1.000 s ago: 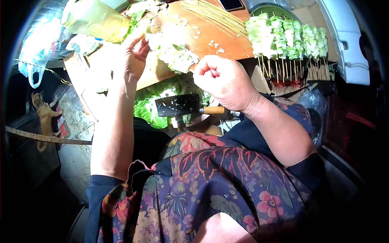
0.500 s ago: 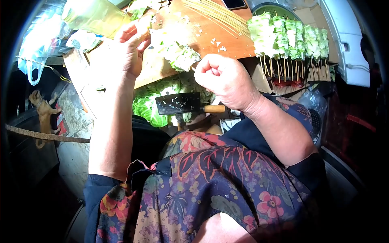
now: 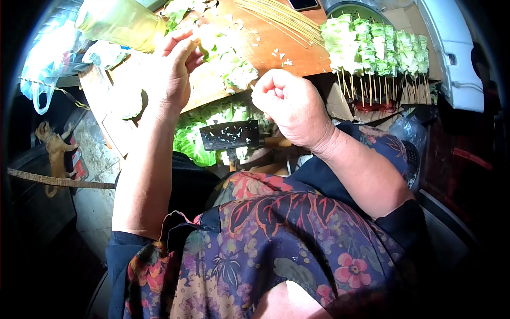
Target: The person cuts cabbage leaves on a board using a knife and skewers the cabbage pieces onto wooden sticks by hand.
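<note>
Reaches over the brown board (image 3: 297, 50) with both bare hands, a bunch of green leaves (image 3: 231, 66) lying between. Has the left hand (image 3: 178, 61) at the bunch's far left edge, fingers bent and thumb drawn toward them – in strong glare, so cannot tell whether pinching anything. Holds the right hand (image 3: 289, 103) just beside the bunch's near right end, fingers folded closed, cannot tell around what.

On the board, past the bunch, bare sticks (image 3: 284, 21) in a loose bundle, with pale scraps (image 3: 281, 55) nearby. To the right, a row of leaf skewers (image 3: 377, 48), stick ends pointing toward the body. Below the board's near edge, a cleaver (image 3: 229, 135) with a dark, flecked blade – cabbage leaves (image 3: 192, 142) just beside. At upper left, a yellowish see-through container (image 3: 119, 24), tilted.
</note>
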Demonstrator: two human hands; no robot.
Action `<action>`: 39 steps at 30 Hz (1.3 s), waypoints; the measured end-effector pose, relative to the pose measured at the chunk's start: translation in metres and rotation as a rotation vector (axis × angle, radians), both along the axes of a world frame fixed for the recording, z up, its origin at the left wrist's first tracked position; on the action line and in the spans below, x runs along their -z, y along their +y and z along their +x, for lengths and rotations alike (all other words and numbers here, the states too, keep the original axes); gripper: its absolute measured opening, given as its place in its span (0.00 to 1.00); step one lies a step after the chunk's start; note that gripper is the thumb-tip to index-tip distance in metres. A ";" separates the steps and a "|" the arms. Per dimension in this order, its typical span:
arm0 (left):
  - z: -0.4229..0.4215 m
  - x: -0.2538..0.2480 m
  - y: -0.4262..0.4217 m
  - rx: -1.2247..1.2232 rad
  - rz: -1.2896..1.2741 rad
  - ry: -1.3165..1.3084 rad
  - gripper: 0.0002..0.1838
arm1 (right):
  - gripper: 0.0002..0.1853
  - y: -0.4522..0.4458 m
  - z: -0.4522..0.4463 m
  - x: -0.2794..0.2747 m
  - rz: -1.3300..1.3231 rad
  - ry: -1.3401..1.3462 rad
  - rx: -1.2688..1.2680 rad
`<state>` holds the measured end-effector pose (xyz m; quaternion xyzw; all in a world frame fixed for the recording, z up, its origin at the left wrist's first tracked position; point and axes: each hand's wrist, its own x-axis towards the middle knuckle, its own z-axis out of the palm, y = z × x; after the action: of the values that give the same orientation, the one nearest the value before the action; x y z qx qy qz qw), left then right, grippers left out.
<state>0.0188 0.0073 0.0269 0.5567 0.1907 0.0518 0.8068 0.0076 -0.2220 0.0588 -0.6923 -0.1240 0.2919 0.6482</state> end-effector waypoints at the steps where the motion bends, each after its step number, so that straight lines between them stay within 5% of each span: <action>1: 0.001 -0.002 0.000 0.005 0.028 -0.006 0.10 | 0.05 0.000 0.001 0.000 -0.020 0.009 -0.001; 8: 0.003 -0.021 -0.004 -0.086 0.196 -0.052 0.12 | 0.04 0.007 0.004 -0.008 -0.027 -0.107 -0.016; 11: 0.003 -0.023 -0.002 -0.164 0.199 -0.020 0.18 | 0.03 0.011 0.000 -0.010 -0.058 -0.163 -0.010; 14: 0.007 0.003 -0.002 -0.343 -0.056 0.213 0.31 | 0.02 0.015 -0.005 -0.001 -0.086 -0.259 -0.018; 17: 0.003 -0.029 -0.027 -0.222 -0.595 0.195 0.28 | 0.02 0.023 -0.011 0.004 -0.142 -0.315 -0.040; 25: 0.003 -0.022 -0.011 -0.254 -0.597 0.148 0.26 | 0.06 0.039 -0.015 0.002 -0.188 -0.182 -0.095; 31: 0.002 -0.029 -0.015 -0.296 -0.469 0.176 0.23 | 0.08 0.053 -0.022 0.001 -0.099 -0.414 -0.011; 39: -0.001 -0.028 -0.014 -0.278 -0.455 0.170 0.22 | 0.09 0.056 -0.023 -0.003 0.072 0.105 -0.077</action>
<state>0.0183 -0.0070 0.0548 0.3320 0.3389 0.0711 0.8774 -0.0150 -0.1664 0.0617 -0.6469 -0.1270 0.3476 0.6667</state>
